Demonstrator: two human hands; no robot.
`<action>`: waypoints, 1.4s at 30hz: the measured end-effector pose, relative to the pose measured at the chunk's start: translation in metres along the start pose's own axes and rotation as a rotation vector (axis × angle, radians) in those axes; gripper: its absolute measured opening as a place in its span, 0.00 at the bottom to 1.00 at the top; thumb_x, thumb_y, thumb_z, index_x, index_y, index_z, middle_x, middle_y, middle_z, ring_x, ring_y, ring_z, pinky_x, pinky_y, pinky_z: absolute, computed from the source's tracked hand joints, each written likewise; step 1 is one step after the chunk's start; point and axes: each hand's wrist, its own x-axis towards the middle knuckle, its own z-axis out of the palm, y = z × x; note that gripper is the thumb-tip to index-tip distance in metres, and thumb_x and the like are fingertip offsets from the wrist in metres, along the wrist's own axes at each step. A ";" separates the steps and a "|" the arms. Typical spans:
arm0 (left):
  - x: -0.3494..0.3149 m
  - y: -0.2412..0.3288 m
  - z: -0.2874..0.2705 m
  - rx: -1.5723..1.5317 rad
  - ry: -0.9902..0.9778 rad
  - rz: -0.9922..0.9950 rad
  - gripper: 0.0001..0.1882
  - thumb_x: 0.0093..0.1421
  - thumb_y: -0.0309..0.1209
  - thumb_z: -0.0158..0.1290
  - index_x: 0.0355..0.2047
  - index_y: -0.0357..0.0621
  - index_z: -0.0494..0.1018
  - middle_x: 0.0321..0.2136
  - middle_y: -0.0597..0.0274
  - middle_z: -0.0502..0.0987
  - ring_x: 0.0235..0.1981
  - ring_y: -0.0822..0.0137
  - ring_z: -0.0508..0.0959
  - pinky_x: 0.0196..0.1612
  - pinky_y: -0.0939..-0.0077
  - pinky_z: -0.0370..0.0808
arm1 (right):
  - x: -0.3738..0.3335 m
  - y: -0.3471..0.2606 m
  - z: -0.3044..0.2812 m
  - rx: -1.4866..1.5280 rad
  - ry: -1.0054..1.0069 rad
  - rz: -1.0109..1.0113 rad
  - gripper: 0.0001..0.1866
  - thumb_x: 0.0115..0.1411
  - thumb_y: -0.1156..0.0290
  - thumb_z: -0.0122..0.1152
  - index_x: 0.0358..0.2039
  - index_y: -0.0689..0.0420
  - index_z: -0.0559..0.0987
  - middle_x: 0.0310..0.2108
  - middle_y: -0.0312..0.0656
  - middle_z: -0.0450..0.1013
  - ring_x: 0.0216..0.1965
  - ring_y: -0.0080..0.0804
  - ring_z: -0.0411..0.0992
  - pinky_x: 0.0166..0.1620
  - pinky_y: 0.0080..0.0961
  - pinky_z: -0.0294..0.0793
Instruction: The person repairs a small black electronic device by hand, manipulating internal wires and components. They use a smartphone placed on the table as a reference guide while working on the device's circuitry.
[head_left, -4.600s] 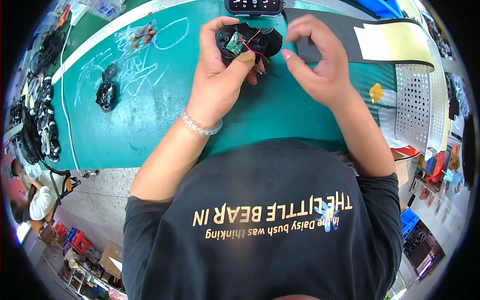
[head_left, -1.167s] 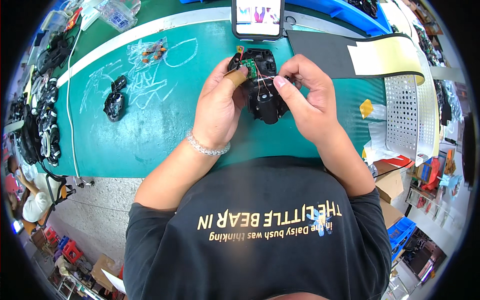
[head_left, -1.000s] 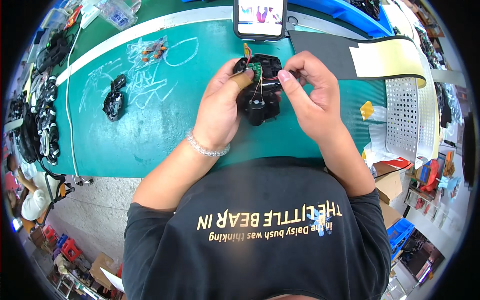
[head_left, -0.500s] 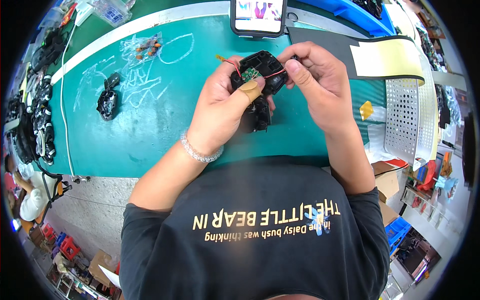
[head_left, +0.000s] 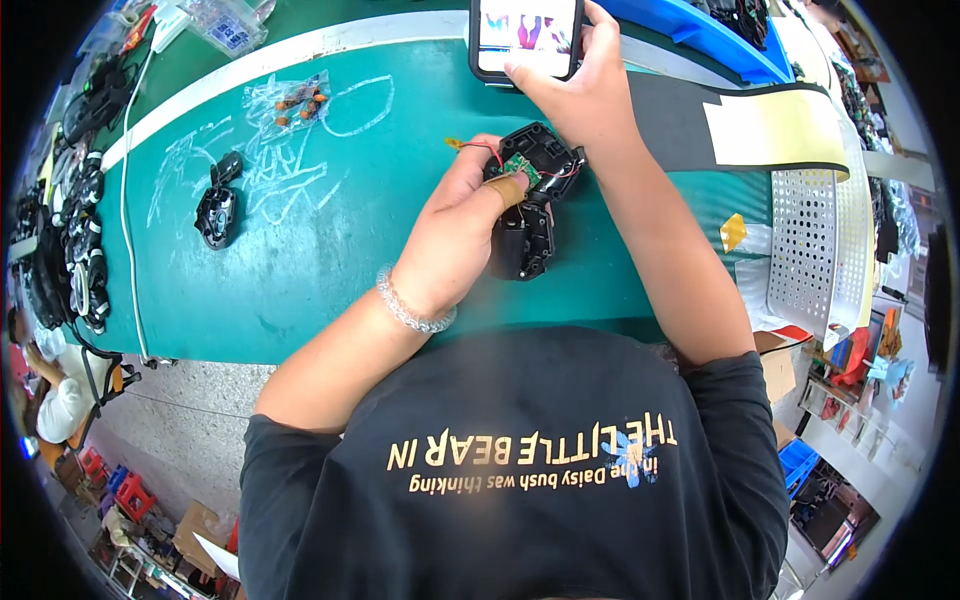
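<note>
My left hand (head_left: 455,225), with a tan bandage round its thumb, is closed on an opened black plastic housing (head_left: 549,152) above the green mat. The thumb presses a small green circuit board (head_left: 514,166) inside it. Red wires run from the board, one to a scrap of yellow tape (head_left: 454,143), another across to the housing's right edge. A second hollow black section (head_left: 527,240) hangs below, toward me. Farther off, my right hand (head_left: 592,95) grips the lower right side of a phone (head_left: 527,40) with a lit screen, its thumb at the bottom edge.
On the mat (head_left: 350,290) lie another black housing (head_left: 215,215) to the left and a clear bag of small orange-brown parts (head_left: 298,105). A dark pad with a pale yellow sheet (head_left: 770,128) and a perforated white metal piece (head_left: 802,240) are at right. A blue bin (head_left: 690,35) stands behind.
My right hand has left the wire at the housing's right side and reached away to grasp the phone, which has shifted slightly. My left hand, still holding the housing, has moved slightly right and nearer.
</note>
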 end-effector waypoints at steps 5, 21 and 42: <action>0.003 -0.002 -0.004 -0.086 0.007 0.003 0.13 0.62 0.29 0.42 0.46 0.39 0.60 0.28 0.52 0.74 0.26 0.63 0.77 0.30 0.73 0.75 | 0.003 0.004 0.008 0.004 0.046 0.001 0.38 0.45 0.68 0.66 0.53 0.64 0.57 0.41 0.52 0.68 0.41 0.40 0.71 0.44 0.31 0.71; 0.010 -0.001 -0.004 -0.019 0.069 0.024 0.11 0.63 0.31 0.44 0.43 0.39 0.66 0.28 0.56 0.76 0.27 0.67 0.77 0.30 0.76 0.75 | 0.025 0.039 -0.005 0.863 -0.107 0.403 0.19 0.66 0.63 0.41 0.51 0.63 0.67 0.44 0.41 0.71 0.44 0.24 0.70 0.49 0.21 0.67; 0.007 0.004 0.003 0.131 -0.054 -0.001 0.10 0.61 0.31 0.48 0.40 0.41 0.66 0.28 0.59 0.76 0.26 0.65 0.77 0.33 0.74 0.75 | 0.047 0.035 -0.005 0.459 -0.022 0.182 0.20 0.59 0.67 0.54 0.46 0.65 0.62 0.41 0.47 0.68 0.44 0.29 0.67 0.47 0.25 0.67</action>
